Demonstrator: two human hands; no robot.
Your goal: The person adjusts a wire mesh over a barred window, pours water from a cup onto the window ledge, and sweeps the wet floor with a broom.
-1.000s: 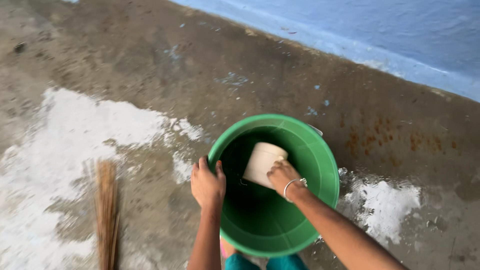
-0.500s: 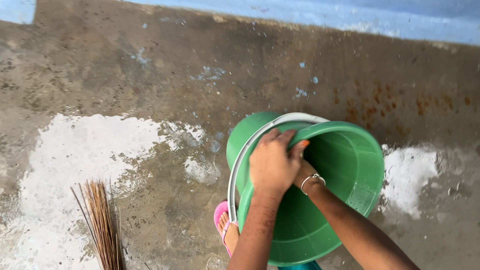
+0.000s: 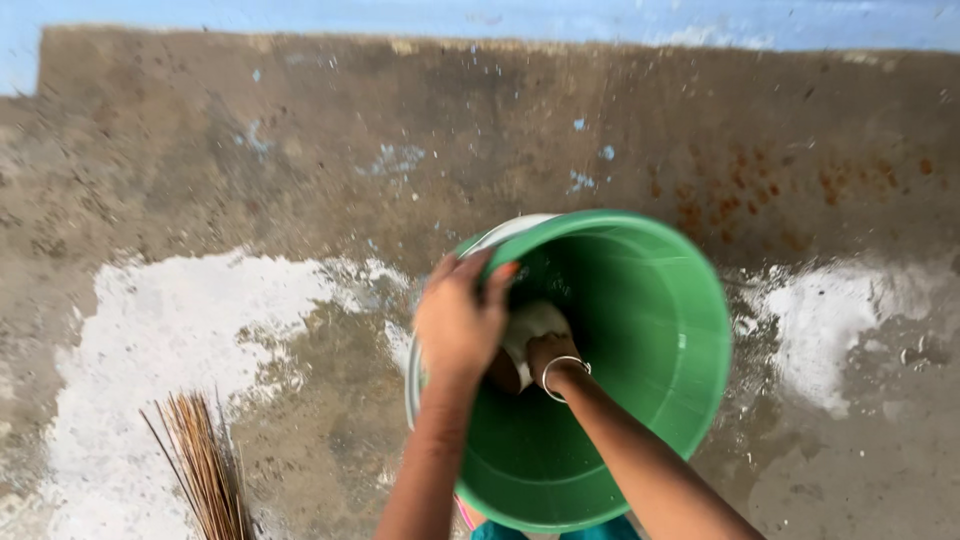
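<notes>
**Two hands at one green bucket, tilted on a wet floor**

One green bucket [image 3: 640,330] stands tipped toward the viewer, its mouth open to the camera, with a pale handle band showing along its rim on the side nearest the broom. The left hand [image 3: 458,322] lies over that near rim, fingers [image 3: 497,280] curled across the edge and closed on it. The right hand [image 3: 535,352] reaches down inside the bucket, wearing one thin bangle [image 3: 563,368] at the wrist; it is wrapped around one cream cup [image 3: 530,325], though how tightly its fingers close cannot be told, since the left hand partly covers them.

Compared with half a second ago, the bucket has swung back from a steep sideways lean to a more open, upward-facing tilt, and the cup, then hidden, shows again inside it. A second ago the bucket stood upright with the cup held at its middle. By that reading the cup is being worked around the bucket's inner wall.

Beside the bucket, on the left hand's side, lies one bundle of broom sticks [image 3: 205,470]. Two pale wet patches [image 3: 190,320] flank the bucket on the concrete floor [image 3: 300,150]; beyond it runs one blue wall [image 3: 500,15].
</notes>
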